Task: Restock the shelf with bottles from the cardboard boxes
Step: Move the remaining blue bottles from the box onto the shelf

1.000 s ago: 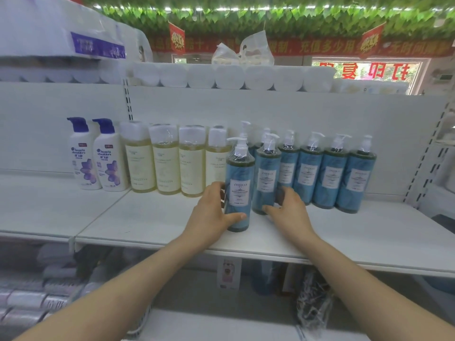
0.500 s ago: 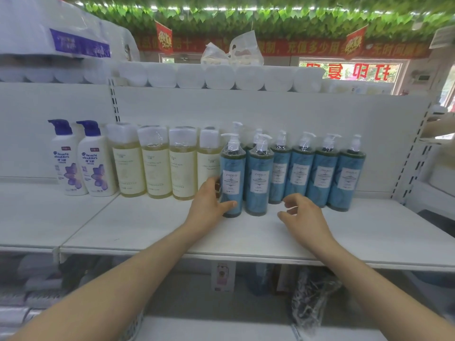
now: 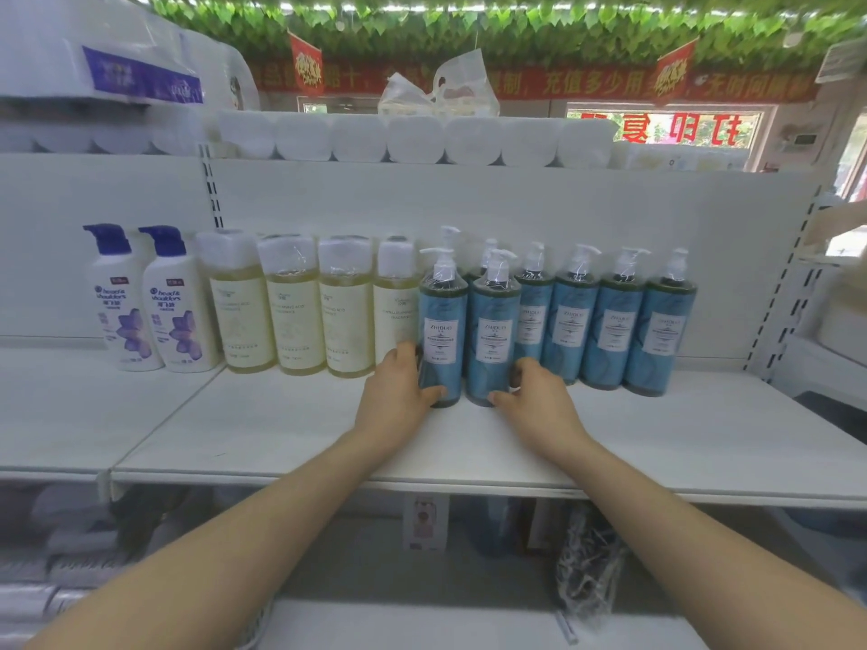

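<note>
Several blue pump bottles stand in a row on the white shelf (image 3: 291, 429), two of them out in front of the row. My left hand (image 3: 396, 396) grips the left front blue bottle (image 3: 442, 330) low down, thumb across its front and fingers behind it. My right hand (image 3: 539, 398) holds the base of the right front blue bottle (image 3: 496, 335), thumb at the front and fingers round its right side. Both bottles stand upright on the shelf, close side by side. No cardboard box is in view.
Several pale yellow bottles (image 3: 295, 316) stand left of the blue ones, then two white shampoo bottles (image 3: 180, 316). Paper rolls (image 3: 413, 138) line the top shelf. Bare shelf board lies in front and to the right. A lower shelf (image 3: 422, 621) shows beneath.
My right hand, lifted off half a second ago, has come back onto the right front bottle. Both front bottles now stand further back, closer to the row. My left hand kept its hold.
</note>
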